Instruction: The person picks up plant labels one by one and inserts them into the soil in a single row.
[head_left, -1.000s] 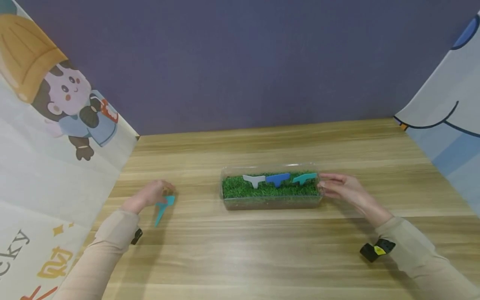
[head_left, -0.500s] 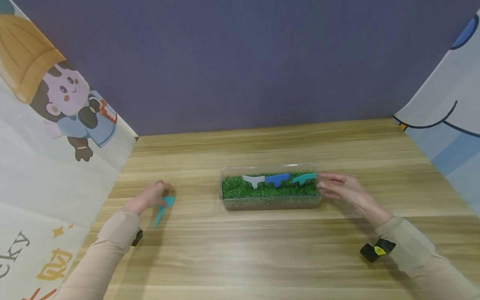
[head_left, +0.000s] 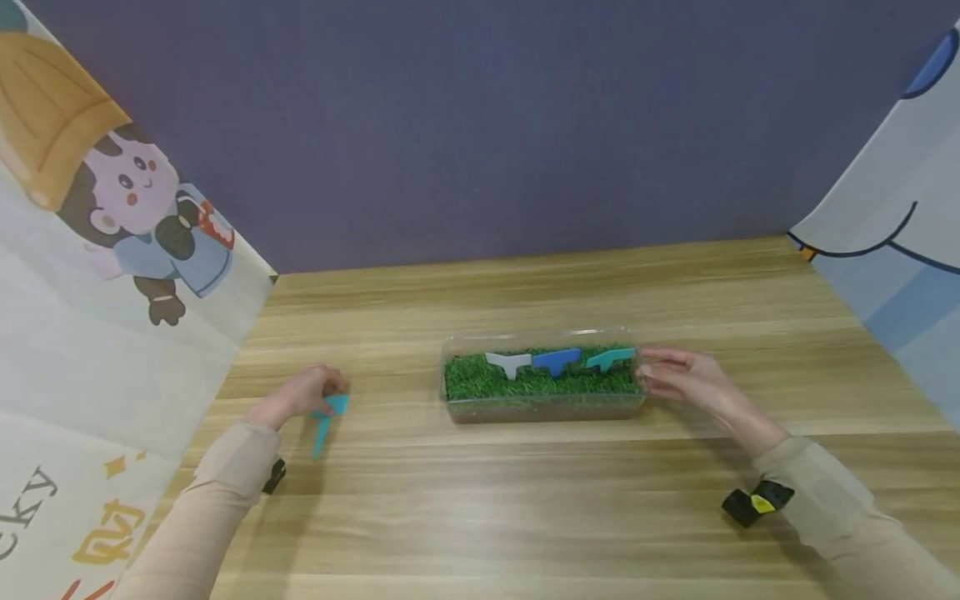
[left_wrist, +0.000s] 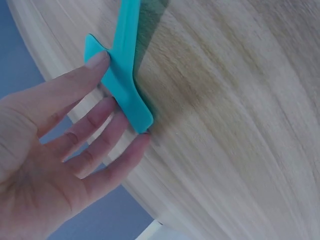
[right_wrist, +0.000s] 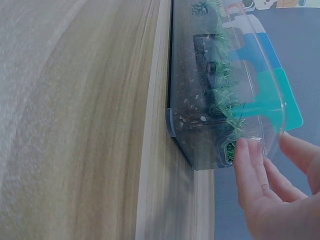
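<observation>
My left hand [head_left: 306, 393] pinches a teal T-shaped plant label [left_wrist: 120, 82] by its head. In the left wrist view the thumb lies on the face, with the fingertips along the other side; the stem runs out past the top of that view. At the right end of a clear plastic planter box [head_left: 543, 408], my right hand [head_left: 686, 379] touches the end wall and rim with nearly straight fingers [right_wrist: 250, 175]. Green grass [head_left: 487, 385] fills the box. Standing in it are a white label [head_left: 510, 363], a blue label [head_left: 556, 361] and another teal label [head_left: 610, 359].
The wood-grain table [head_left: 480, 508] runs back to a dark blue wall panel [head_left: 510, 125]. Printed cartoon sheets stand at the left [head_left: 150, 217] and right. A black wrist camera [head_left: 753, 502] hangs by the right sleeve.
The teal label in my left hand has tilted a little, its stem now nearer upright in the head view. The right hand and the planter box have stayed in place.
</observation>
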